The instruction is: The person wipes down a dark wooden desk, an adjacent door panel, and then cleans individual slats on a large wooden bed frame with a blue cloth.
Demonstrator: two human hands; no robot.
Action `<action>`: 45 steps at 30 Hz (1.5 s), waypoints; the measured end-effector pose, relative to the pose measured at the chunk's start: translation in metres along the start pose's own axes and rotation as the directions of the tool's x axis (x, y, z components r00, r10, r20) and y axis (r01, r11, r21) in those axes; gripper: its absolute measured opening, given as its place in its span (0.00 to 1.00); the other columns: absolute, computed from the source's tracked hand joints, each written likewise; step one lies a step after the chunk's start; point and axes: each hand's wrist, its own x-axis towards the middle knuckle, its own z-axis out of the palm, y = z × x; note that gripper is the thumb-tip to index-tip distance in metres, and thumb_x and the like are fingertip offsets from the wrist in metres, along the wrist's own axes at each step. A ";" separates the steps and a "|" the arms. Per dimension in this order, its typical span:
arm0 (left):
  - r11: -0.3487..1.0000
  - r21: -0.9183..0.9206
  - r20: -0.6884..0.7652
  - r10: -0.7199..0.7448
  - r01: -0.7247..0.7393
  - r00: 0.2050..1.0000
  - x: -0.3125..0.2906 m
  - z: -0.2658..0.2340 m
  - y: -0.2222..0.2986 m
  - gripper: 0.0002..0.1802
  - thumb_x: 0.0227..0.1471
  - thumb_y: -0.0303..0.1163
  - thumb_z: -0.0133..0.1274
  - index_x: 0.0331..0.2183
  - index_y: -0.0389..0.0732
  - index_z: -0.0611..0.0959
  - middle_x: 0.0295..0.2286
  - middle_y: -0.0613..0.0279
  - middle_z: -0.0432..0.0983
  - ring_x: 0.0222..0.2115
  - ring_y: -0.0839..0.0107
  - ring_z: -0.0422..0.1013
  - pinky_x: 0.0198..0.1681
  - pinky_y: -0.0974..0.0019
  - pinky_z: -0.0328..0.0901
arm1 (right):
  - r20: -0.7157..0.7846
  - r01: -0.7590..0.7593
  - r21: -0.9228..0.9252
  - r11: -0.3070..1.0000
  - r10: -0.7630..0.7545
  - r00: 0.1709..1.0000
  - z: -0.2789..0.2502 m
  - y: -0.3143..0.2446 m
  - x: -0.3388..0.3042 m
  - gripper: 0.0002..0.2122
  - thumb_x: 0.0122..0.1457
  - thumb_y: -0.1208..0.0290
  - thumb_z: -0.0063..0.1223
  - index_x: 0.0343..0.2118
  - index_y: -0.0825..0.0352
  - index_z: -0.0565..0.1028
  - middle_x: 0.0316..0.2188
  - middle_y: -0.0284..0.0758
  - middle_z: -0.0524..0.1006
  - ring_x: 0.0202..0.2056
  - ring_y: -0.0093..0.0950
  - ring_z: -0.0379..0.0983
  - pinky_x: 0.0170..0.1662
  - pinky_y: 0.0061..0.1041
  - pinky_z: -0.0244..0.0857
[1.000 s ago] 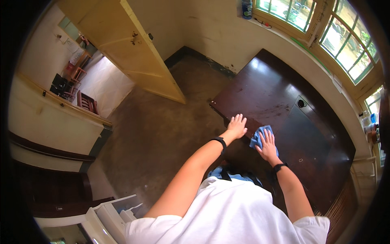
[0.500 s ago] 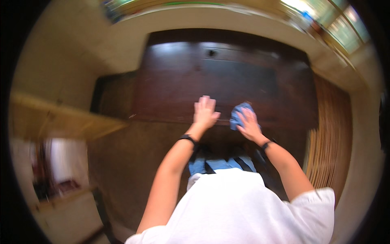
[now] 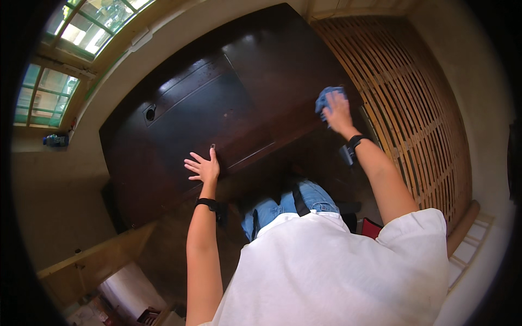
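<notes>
A dark reddish-brown desk (image 3: 283,81) with a glossy top lies in front of me. Near its right end, my right hand (image 3: 340,115) presses a crumpled blue cloth (image 3: 323,100) against the surface, fingers over it. My left hand (image 3: 204,168) rests by the desk's near edge, holding nothing, with its fingers spread and the thumb pointing away from me. A small dark round hole or fitting (image 3: 150,113) sits in the far left part of the desktop.
A slatted wooden bed base (image 3: 402,98) adjoins the desk's right end. Windows (image 3: 98,27) with a sill are at the far left, with a blue bottle or jar (image 3: 55,140) below them. A wooden board (image 3: 98,250) stands at lower left.
My view has turned to the right. My right hand has carried the blue cloth rightward to the desk's right end. My left hand is now farther from it, with fingers spread wider.
</notes>
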 end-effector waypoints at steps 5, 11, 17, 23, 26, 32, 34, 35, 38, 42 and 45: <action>0.995 0.077 0.069 0.051 -0.056 0.996 -0.004 -0.004 0.007 0.49 0.43 0.66 0.35 0.57 0.45 0.41 0.57 0.46 0.26 0.58 0.55 0.24 0.52 0.36 0.30 | 0.025 -0.566 -0.101 0.818 0.571 0.820 0.012 0.053 0.014 0.30 0.55 0.52 0.34 0.57 0.65 0.48 0.58 0.48 0.44 0.59 0.45 0.36 0.58 0.43 0.30; 0.992 0.129 0.123 -0.003 -0.013 0.992 -0.004 -0.019 0.007 0.51 0.42 0.66 0.37 0.57 0.44 0.40 0.56 0.43 0.27 0.58 0.52 0.25 0.52 0.36 0.33 | -0.049 0.160 0.343 0.926 -0.153 0.987 -0.003 -0.149 0.017 0.24 0.48 0.61 0.45 0.48 0.67 0.63 0.53 0.46 0.57 0.55 0.43 0.48 0.58 0.41 0.36; 0.957 0.280 0.171 0.034 -0.082 0.985 0.003 -0.029 0.028 0.46 0.42 0.61 0.42 0.54 0.39 0.53 0.54 0.42 0.43 0.57 0.50 0.37 0.54 0.40 0.34 | -0.048 0.633 0.453 0.628 -0.692 0.721 0.043 -0.277 -0.003 0.24 0.50 0.61 0.46 0.51 0.62 0.63 0.57 0.39 0.52 0.59 0.38 0.40 0.60 0.37 0.33; 0.933 0.087 -0.262 0.360 -0.350 0.895 0.033 -0.024 0.033 0.32 0.47 0.43 0.44 0.50 0.33 0.60 0.52 0.45 0.48 0.56 0.53 0.41 0.56 0.46 0.36 | -0.308 0.505 0.532 0.680 -0.400 0.863 0.054 -0.219 0.080 0.17 0.46 0.77 0.42 0.42 0.67 0.69 0.49 0.43 0.63 0.52 0.42 0.56 0.54 0.43 0.45; 0.944 0.019 -0.329 0.317 -0.330 0.889 0.040 -0.021 0.033 0.33 0.48 0.42 0.44 0.50 0.31 0.59 0.53 0.45 0.47 0.56 0.53 0.41 0.56 0.48 0.36 | -0.362 0.304 0.394 0.867 -0.158 0.919 0.037 -0.129 0.100 0.15 0.48 0.75 0.40 0.41 0.65 0.70 0.43 0.42 0.67 0.47 0.39 0.60 0.50 0.39 0.49; 0.996 -0.071 -0.265 0.034 -0.055 0.964 0.044 0.016 0.087 0.41 0.49 0.53 0.36 0.55 0.33 0.47 0.56 0.45 0.36 0.58 0.56 0.29 0.57 0.48 0.25 | -0.211 -0.283 0.032 0.959 0.283 0.936 0.037 0.073 0.064 0.21 0.54 0.67 0.39 0.52 0.60 0.60 0.53 0.43 0.58 0.54 0.44 0.50 0.54 0.42 0.44; 0.998 0.016 -0.386 0.060 -0.059 0.921 0.042 0.022 0.084 0.42 0.49 0.52 0.37 0.55 0.31 0.47 0.56 0.43 0.36 0.58 0.55 0.30 0.56 0.47 0.25 | -0.082 -0.338 0.002 0.941 0.337 0.938 0.029 0.044 0.066 0.24 0.53 0.66 0.40 0.54 0.60 0.56 0.54 0.44 0.55 0.55 0.46 0.47 0.55 0.45 0.41; 0.997 0.063 -0.438 0.067 -0.044 0.896 0.042 0.022 0.078 0.42 0.48 0.52 0.38 0.54 0.31 0.47 0.56 0.43 0.38 0.58 0.54 0.32 0.57 0.47 0.27 | -0.013 -0.324 0.004 0.946 0.324 0.946 0.021 0.008 0.071 0.25 0.52 0.66 0.42 0.54 0.61 0.56 0.54 0.45 0.54 0.55 0.47 0.47 0.55 0.46 0.39; 0.999 0.049 -0.504 0.045 -0.023 0.863 0.041 0.017 0.074 0.41 0.47 0.51 0.39 0.54 0.32 0.50 0.56 0.45 0.40 0.58 0.56 0.34 0.57 0.48 0.29 | 0.078 0.149 0.166 0.975 -0.164 0.983 0.007 -0.086 0.084 0.26 0.48 0.68 0.45 0.53 0.62 0.56 0.55 0.46 0.52 0.56 0.47 0.45 0.56 0.47 0.36; 0.997 0.083 -0.463 0.042 -0.004 0.885 0.042 0.013 0.082 0.40 0.48 0.52 0.38 0.54 0.34 0.52 0.56 0.47 0.41 0.58 0.57 0.36 0.57 0.50 0.30 | 0.107 0.592 0.395 0.703 -0.675 0.730 0.017 -0.200 0.101 0.26 0.48 0.68 0.47 0.52 0.59 0.58 0.55 0.41 0.53 0.57 0.44 0.43 0.57 0.46 0.34; 0.998 0.035 -0.480 0.065 -0.054 0.875 0.046 0.015 0.093 0.40 0.47 0.51 0.40 0.54 0.35 0.52 0.56 0.48 0.42 0.58 0.58 0.37 0.58 0.50 0.30 | 0.000 0.712 0.468 0.524 -0.805 0.593 0.034 -0.256 0.123 0.24 0.48 0.66 0.47 0.51 0.56 0.61 0.54 0.37 0.56 0.57 0.40 0.44 0.58 0.43 0.35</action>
